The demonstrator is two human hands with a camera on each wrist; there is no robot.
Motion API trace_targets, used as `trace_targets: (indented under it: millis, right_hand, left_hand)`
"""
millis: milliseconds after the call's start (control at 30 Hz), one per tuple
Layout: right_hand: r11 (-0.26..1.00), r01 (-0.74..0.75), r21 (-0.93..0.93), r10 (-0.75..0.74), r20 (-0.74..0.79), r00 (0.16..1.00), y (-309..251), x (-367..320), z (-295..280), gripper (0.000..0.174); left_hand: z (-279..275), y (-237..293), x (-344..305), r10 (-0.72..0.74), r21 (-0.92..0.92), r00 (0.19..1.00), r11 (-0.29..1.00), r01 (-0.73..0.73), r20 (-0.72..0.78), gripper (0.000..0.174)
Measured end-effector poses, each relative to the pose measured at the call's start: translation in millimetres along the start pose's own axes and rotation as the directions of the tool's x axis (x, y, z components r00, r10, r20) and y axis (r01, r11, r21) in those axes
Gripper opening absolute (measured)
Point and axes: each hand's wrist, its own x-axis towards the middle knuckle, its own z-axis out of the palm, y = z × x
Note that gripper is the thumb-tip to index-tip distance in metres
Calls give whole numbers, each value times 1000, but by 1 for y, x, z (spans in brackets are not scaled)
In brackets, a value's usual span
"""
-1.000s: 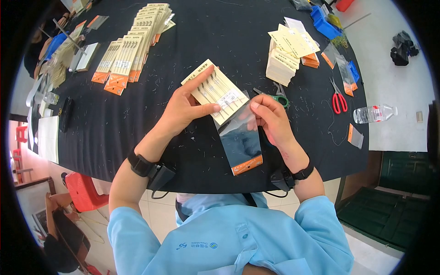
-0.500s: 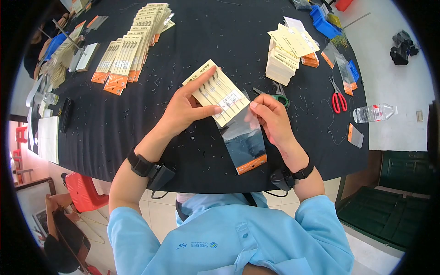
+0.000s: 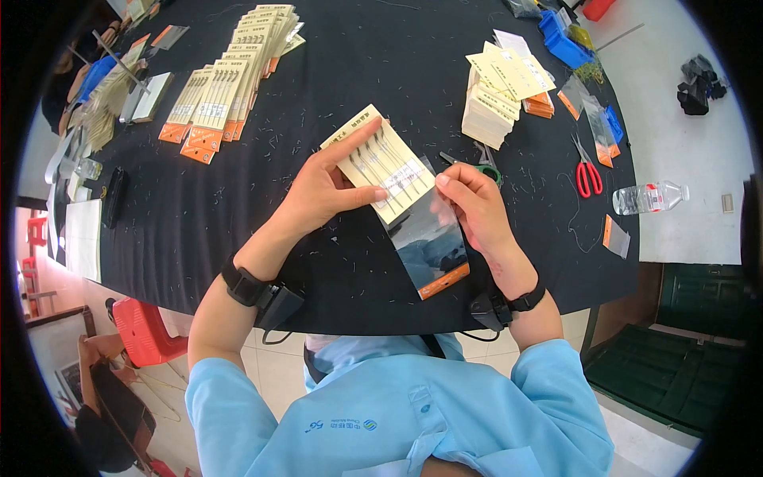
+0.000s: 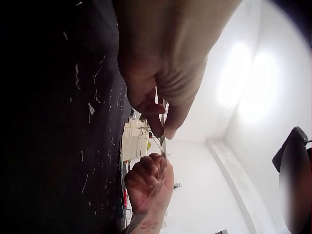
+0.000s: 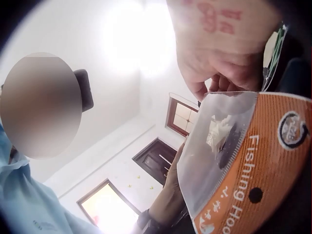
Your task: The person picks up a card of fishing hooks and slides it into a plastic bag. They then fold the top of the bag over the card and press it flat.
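In the head view, my left hand holds a cream card with a row of thin hooked snells and a white label. The thumb presses on its face and the index finger lies along it. My right hand pinches the edge of a clear plastic bag with an orange bottom strip. The card's lower end overlaps the bag's upper end. "Fishing Hoo" is readable on the orange strip in the right wrist view. The left wrist view shows the card edge-on between thumb and fingers.
Filled orange-ended packets lie in overlapping rows at the far left. A stack of cream cards stands right of centre. Green-handled scissors lie behind my right hand, red scissors and a water bottle farther right.
The card has shifted slightly right and toward me with my left hand. The bag's orange end has swung a little to the right. My right hand keeps its pinch.
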Motion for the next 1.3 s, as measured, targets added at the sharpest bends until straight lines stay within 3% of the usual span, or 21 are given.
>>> trace_targets:
  millis: [667, 967, 1067, 1300]
  right_hand:
    - [993, -4, -119, 4, 3, 1000, 7, 2, -1, 17]
    - [982, -1, -187, 11, 51, 999, -1, 3, 1, 16]
    - [986, -10, -165, 18, 49, 999, -1, 2, 1, 15]
    - [990, 5, -140, 3, 55, 999, 3, 3, 0, 15]
  left_hand:
    - [1, 1, -3, -143, 30, 983, 990, 141, 111, 73]
    - [1, -2, -3, -81, -25, 989, 996, 85, 124, 84]
    - [0, -2, -3, -101, 15, 986, 995, 100, 130, 86]
    - [0, 0, -3, -182, -93, 975, 976, 195, 131, 87]
